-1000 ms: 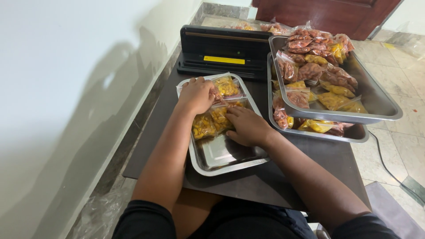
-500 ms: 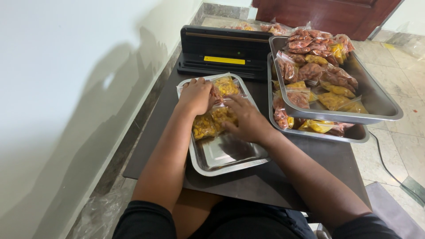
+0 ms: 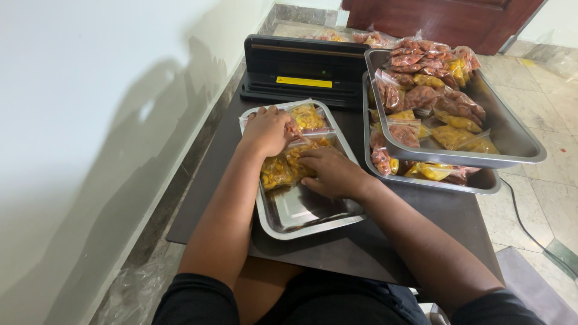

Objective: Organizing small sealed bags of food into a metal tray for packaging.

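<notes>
My left hand [image 3: 267, 129] presses flat on a red-filled pouch [image 3: 294, 128] at the far end of the steel tray [image 3: 313, 222], my right hand [image 3: 332, 173] grips the yellow-filled pouches [image 3: 283, 168] mid-tray, both on the dark counter [image 3: 385, 241].

left hand [image 3: 266, 130] on bags | right hand [image 3: 331, 171] on yellow bags [image 3: 283, 168] (in steel tray [image 3: 307, 219])

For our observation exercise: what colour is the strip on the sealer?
Yellow, on the black sealer; head view.
</notes>
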